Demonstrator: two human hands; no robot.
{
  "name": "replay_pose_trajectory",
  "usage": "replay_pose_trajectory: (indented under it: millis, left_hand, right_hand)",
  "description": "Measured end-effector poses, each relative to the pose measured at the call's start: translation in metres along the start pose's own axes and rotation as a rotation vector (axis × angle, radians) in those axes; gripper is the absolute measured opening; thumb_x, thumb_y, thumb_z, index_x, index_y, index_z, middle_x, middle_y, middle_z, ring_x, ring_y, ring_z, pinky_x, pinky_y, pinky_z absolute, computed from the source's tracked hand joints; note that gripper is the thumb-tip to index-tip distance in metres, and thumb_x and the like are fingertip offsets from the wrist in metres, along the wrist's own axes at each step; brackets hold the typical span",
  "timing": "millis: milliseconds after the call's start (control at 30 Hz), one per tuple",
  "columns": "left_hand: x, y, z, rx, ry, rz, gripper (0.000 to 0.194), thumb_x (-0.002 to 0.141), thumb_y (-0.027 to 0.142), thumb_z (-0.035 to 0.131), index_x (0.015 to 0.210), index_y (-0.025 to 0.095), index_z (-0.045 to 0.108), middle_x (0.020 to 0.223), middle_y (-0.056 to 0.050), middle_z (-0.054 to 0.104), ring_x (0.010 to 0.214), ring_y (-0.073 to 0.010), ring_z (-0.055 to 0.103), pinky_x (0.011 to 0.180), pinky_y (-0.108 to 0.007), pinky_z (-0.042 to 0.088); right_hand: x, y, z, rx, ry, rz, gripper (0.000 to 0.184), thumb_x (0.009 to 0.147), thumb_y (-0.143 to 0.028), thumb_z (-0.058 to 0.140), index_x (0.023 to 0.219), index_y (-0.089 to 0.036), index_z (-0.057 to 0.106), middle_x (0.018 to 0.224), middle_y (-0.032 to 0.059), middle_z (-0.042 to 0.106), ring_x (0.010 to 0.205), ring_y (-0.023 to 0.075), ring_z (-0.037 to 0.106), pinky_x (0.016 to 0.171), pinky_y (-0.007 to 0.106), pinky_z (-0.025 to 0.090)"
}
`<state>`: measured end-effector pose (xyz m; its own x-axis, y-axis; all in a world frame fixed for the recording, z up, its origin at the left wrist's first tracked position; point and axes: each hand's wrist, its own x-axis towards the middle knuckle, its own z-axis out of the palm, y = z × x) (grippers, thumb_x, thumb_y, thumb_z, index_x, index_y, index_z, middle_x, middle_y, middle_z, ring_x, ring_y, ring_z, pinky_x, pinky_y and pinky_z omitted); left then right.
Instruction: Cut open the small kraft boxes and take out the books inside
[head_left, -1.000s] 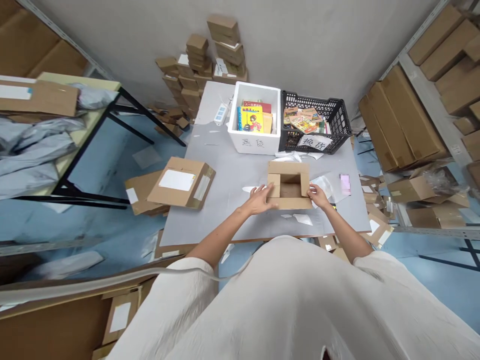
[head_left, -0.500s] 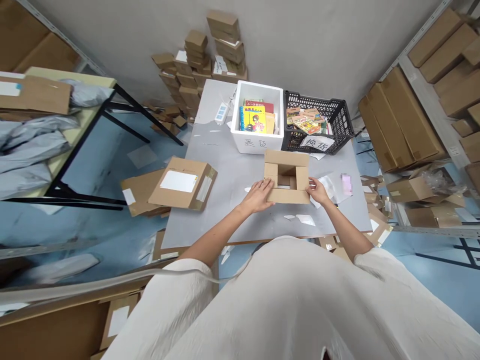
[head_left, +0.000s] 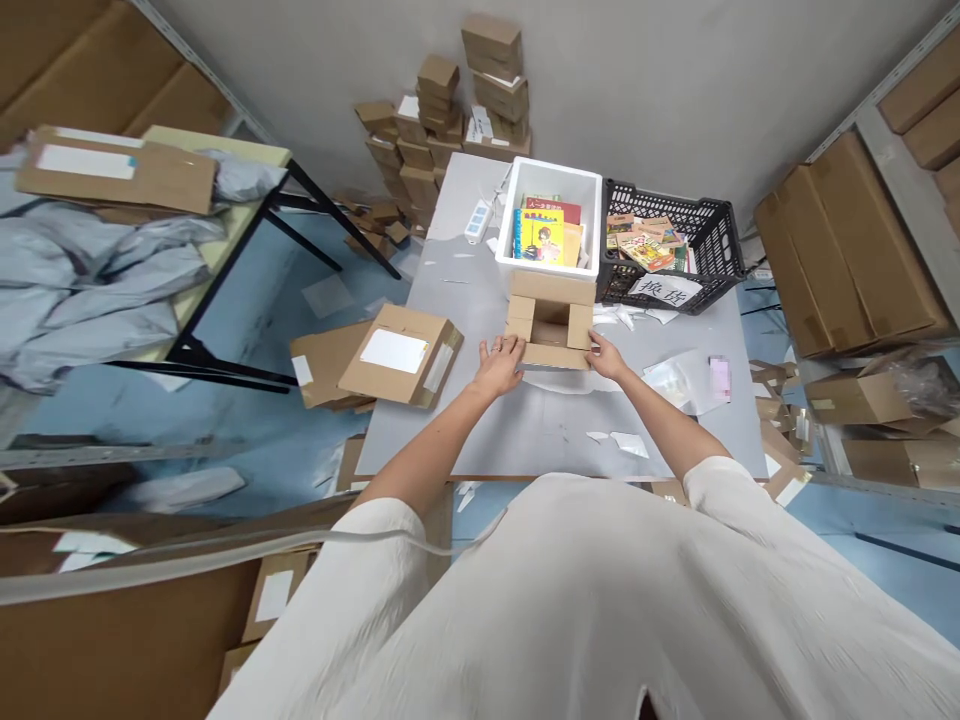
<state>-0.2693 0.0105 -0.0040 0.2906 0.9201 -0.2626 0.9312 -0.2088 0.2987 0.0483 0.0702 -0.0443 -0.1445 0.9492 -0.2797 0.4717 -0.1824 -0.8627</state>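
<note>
Left hand: fingers are gripping an open brown cardboard box.
Right hand: fingers are gripping its right side.
Grey tabletop: box is being held between near and far edges.
Far edge: white foam bin is standing.

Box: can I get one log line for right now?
left hand: on box | right hand: on box | box: open | beyond: white bin, black crate
</note>
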Motion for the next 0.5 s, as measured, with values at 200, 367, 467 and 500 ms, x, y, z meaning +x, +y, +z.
replay_pose_trajectory:
  millis: [200,367,467,500]
  left_hand:
    - [0.005,0.021,0.003,-0.001,0.045,0.055,0.084,0.102,0.033,0.061,0.181,0.023,0.035,0.186,-0.021,0.036,0.176,-0.0446,0.024,0.140,-0.075,0.014]
    - [0.016,0.057,0.002,-0.040,0.093,0.160,0.079,0.102,0.034,0.062,0.178,0.023,0.042,0.185,-0.021,0.038,0.175,-0.0438,0.025,0.139,-0.076,0.016]
    - [0.021,0.091,0.002,-0.086,0.171,0.281,0.071,0.102,0.030,0.060,0.172,0.025,0.050,0.180,-0.019,0.046,0.172,-0.0407,0.032,0.140,-0.072,0.016]
    - [0.022,0.103,0.003,-0.104,0.192,0.328,0.068,0.102,0.028,0.059,0.170,0.025,0.053,0.178,-0.019,0.049,0.171,-0.0396,0.036,0.140,-0.070,0.018]
  right_hand:
    - [-0.008,0.021,-0.014,-0.078,0.082,0.005,0.068,0.094,-0.036,0.072,0.160,-0.022,0.065,0.166,0.0159,0.062,0.127,0.0297,0.076,0.124,0.052,0.057]
    - [-0.041,0.049,-0.053,-0.170,0.141,0.077,0.051,0.097,-0.034,0.070,0.146,-0.022,0.073,0.157,0.0157,0.068,0.119,0.0262,0.078,0.121,0.048,0.058]
    - [-0.068,0.067,-0.081,-0.212,0.169,0.141,0.046,0.098,-0.030,0.067,0.143,-0.021,0.075,0.154,0.0152,0.070,0.117,0.0252,0.078,0.118,0.047,0.060]
    - [-0.077,0.074,-0.090,-0.224,0.177,0.165,0.046,0.098,-0.029,0.066,0.143,-0.021,0.075,0.154,0.0154,0.070,0.118,0.0250,0.078,0.118,0.046,0.060]
